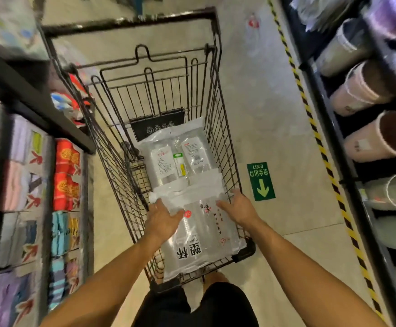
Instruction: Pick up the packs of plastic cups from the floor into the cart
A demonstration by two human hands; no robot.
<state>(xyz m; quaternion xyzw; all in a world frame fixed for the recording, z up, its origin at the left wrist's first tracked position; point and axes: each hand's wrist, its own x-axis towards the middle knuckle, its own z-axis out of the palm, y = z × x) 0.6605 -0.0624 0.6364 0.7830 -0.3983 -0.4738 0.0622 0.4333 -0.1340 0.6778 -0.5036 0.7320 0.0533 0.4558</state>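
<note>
pack of cups [199, 239] in cart [159, 95] beneath left hand [163, 219] and right hand [239, 206], both released.

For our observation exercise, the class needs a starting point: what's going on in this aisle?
A person leans over a cart, both hands resting on a pack of plastic cups lying at its near end. The left hand is on the pack's left side and the right hand is at its right edge. A second pack lies further in. Stocked shelves line both sides.
</note>
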